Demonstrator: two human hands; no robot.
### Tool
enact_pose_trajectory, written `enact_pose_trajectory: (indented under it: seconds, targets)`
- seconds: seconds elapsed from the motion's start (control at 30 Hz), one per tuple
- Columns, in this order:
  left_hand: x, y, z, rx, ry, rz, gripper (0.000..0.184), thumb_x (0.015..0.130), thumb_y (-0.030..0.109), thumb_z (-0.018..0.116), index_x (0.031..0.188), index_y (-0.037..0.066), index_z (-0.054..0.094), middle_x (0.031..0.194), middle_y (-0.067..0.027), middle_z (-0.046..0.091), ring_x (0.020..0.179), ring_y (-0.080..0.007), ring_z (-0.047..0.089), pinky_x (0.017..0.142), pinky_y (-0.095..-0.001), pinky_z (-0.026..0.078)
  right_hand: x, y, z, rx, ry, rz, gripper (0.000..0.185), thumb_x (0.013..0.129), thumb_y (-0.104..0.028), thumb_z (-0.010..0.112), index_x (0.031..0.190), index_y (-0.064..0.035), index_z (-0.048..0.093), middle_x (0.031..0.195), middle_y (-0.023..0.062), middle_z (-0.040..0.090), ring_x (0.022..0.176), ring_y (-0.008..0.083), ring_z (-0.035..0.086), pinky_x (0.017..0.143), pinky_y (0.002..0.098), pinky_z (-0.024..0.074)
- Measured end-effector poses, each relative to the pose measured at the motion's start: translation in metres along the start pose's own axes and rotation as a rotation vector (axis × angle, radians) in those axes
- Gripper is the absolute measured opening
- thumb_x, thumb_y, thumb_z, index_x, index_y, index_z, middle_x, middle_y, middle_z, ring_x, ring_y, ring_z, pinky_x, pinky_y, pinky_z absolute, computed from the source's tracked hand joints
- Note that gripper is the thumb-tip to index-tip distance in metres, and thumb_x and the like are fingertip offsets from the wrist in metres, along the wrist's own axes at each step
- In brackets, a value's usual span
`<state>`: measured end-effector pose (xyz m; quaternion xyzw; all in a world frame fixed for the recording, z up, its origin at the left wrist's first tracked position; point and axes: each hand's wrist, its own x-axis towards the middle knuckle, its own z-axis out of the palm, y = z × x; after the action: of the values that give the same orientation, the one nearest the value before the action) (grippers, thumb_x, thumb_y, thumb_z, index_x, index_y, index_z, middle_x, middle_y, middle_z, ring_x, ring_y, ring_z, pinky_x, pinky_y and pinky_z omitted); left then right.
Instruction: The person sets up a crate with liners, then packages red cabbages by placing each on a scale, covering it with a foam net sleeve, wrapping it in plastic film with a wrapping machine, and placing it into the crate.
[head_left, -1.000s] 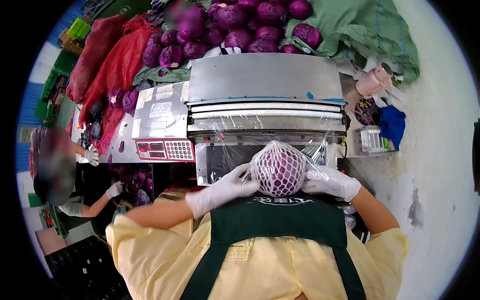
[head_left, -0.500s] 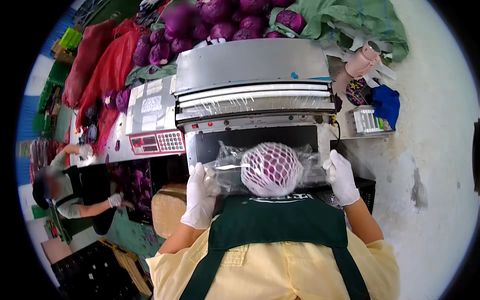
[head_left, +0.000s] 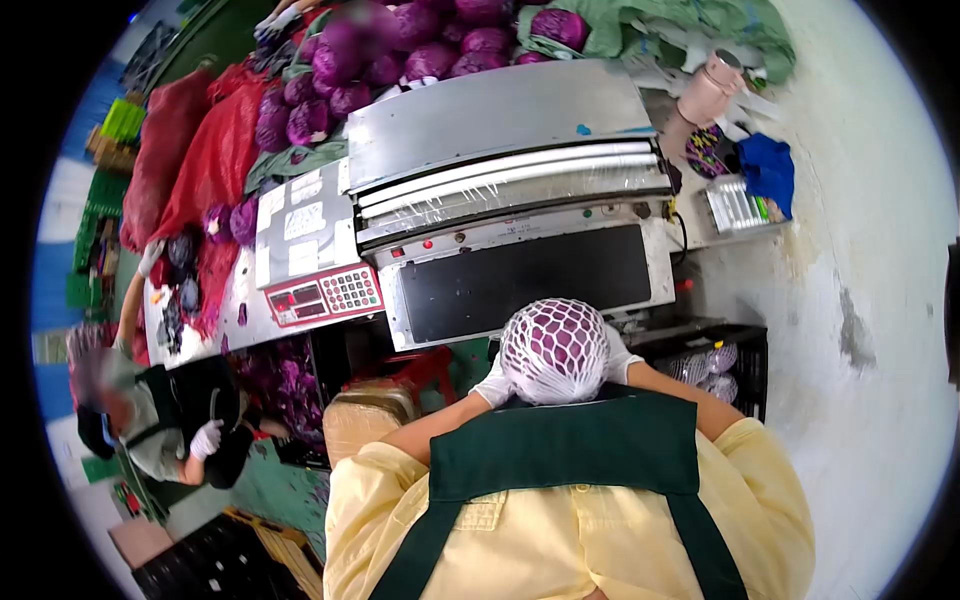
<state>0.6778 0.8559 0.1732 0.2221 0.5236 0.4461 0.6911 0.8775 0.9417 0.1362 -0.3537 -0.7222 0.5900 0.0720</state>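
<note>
A red cabbage (head_left: 555,350) in a white foam net is held up in front of my apron, just off the near edge of the wrapping machine. My left hand (head_left: 496,382), in a white glove, grips it from the left and underneath. On the opposite side my gloved right hand (head_left: 622,360) clasps it the same way. The fingers of both hands are mostly hidden behind the cabbage. Clear film no longer stands out at the sides. Beyond it lies the machine's black plate (head_left: 525,283), with the film roll (head_left: 510,185) behind.
A scale (head_left: 322,297) stands left of the machine, and red cabbages (head_left: 430,60) are heaped behind it. To the right are a pink bottle (head_left: 710,88), a blue cloth (head_left: 767,177) and a black crate (head_left: 755,375) with wrapped cabbages. A co-worker (head_left: 150,420) is at the left.
Both hands came in from the stretched film ends to the cabbage's sides and underneath, folding the film in. The cabbage is nearer my body. The co-worker's arm reaches farther up.
</note>
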Motion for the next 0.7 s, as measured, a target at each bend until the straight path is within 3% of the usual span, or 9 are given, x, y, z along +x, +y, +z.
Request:
enact_pose_trajectory:
  seconds: [0.1, 0.2, 0.3, 0.37, 0.47, 0.57, 0.6, 0.67, 0.7]
  targets:
    - [-0.004, 0.034, -0.004, 0.176, 0.144, 0.238, 0.011, 0.083, 0.016, 0.065, 0.091, 0.008, 0.063, 0.08, -0.0059, 0.06, 0.077, -0.0177, 0.059, 0.071, -0.0339, 0.048, 0.003, -0.146, -0.029, -0.51, -0.098, 0.174, 0.025, 0.091, -0.021, 0.052, 0.112, -0.0097, 0.061, 0.114, 0.0085, 0.062, 0.113, 0.0248, 0.055, 0.085, 0.0352, 0.0484]
    - [-0.006, 0.111, -0.012, 0.824, 0.478, 0.827, 0.008, 0.08, 0.014, 0.067, 0.085, 0.01, 0.063, 0.072, -0.0058, 0.058, 0.07, -0.0186, 0.058, 0.066, -0.0351, 0.048, 0.037, -0.117, -0.001, 0.568, -0.093, -0.263, 0.022, 0.095, -0.018, 0.049, 0.11, -0.004, 0.059, 0.11, 0.0084, 0.059, 0.107, 0.0189, 0.056, 0.088, 0.03, 0.0462]
    - [-0.019, 0.204, 0.03, 0.962, 0.175, 1.632, 0.006, 0.083, 0.015, 0.067, 0.082, 0.011, 0.063, 0.081, -0.007, 0.06, 0.073, -0.0241, 0.059, 0.072, -0.0345, 0.049, 0.042, -0.152, 0.005, 0.771, -0.113, -0.217, 0.03, 0.096, -0.026, 0.048, 0.115, -0.0039, 0.056, 0.116, 0.0077, 0.058, 0.11, 0.0187, 0.055, 0.092, 0.0314, 0.0445]
    - [-0.019, 0.207, 0.032, 0.745, -0.344, 1.089, 0.015, 0.088, 0.02, 0.066, 0.082, 0.008, 0.061, 0.09, -0.0071, 0.061, 0.082, -0.0214, 0.058, 0.081, -0.0339, 0.046, 0.037, -0.161, -0.001, 0.876, -0.082, -0.135, 0.036, 0.097, -0.031, 0.047, 0.119, -0.0038, 0.055, 0.12, 0.0073, 0.057, 0.112, 0.0186, 0.054, 0.095, 0.0324, 0.0433]
    - [-0.029, 0.203, 0.049, 0.285, -0.585, 0.189, 0.018, 0.09, 0.02, 0.064, 0.091, 0.004, 0.056, 0.093, -0.0065, 0.06, 0.094, -0.0157, 0.056, 0.091, -0.0314, 0.043, 0.018, -0.158, -0.013, 1.026, -0.101, 0.031, 0.044, 0.098, -0.038, 0.046, 0.124, -0.0036, 0.052, 0.126, 0.0067, 0.055, 0.116, 0.0184, 0.053, 0.099, 0.0339, 0.0416]
    - [-0.049, 0.219, 0.104, 0.225, -0.328, -0.049, 0.018, 0.089, 0.003, 0.056, 0.106, 0.004, 0.049, 0.074, -0.0009, 0.055, 0.064, -0.0098, 0.054, 0.062, -0.0204, 0.046, -0.047, -0.154, -0.033, 1.195, -0.129, 0.094, 0.053, 0.099, -0.046, 0.045, 0.13, -0.0034, 0.05, 0.132, 0.0061, 0.053, 0.119, 0.0182, 0.051, 0.103, 0.0354, 0.0399]
    - [-0.012, 0.212, 0.089, 0.196, -0.589, -0.101, 0.022, 0.089, -0.003, 0.05, 0.11, 0.006, 0.048, 0.063, 0.003, 0.048, 0.051, -0.0048, 0.043, 0.048, -0.0175, 0.039, -0.076, -0.164, -0.038, 1.274, -0.124, 0.001, 0.054, 0.099, -0.047, 0.045, 0.13, -0.0036, 0.049, 0.132, 0.0057, 0.054, 0.119, 0.0175, 0.051, 0.103, 0.0356, 0.0401]
    - [-0.002, 0.2, 0.135, 0.362, -0.395, -0.163, 0.015, 0.094, 0.002, 0.052, 0.108, 0.006, 0.055, 0.058, 0.0056, 0.043, 0.047, -0.0023, 0.037, 0.046, -0.0173, 0.035, -0.129, -0.178, -0.048, 1.497, -0.147, -0.274, 0.056, 0.098, -0.049, 0.045, 0.132, -0.004, 0.048, 0.13, 0.0046, 0.055, 0.12, 0.0155, 0.051, 0.103, 0.0363, 0.0405]
    - [0.011, 0.191, 0.15, 0.478, -0.391, -0.156, 0.013, 0.095, 0.006, 0.053, 0.107, 0.007, 0.058, 0.059, 0.0053, 0.044, 0.048, -0.0026, 0.038, 0.046, -0.017, 0.035, -0.122, -0.166, -0.04, 1.545, 0.01, -0.141, 0.052, 0.102, -0.043, 0.039, 0.135, -0.0032, 0.043, 0.129, 0.004, 0.055, 0.12, 0.0155, 0.05, 0.108, 0.0335, 0.0355]
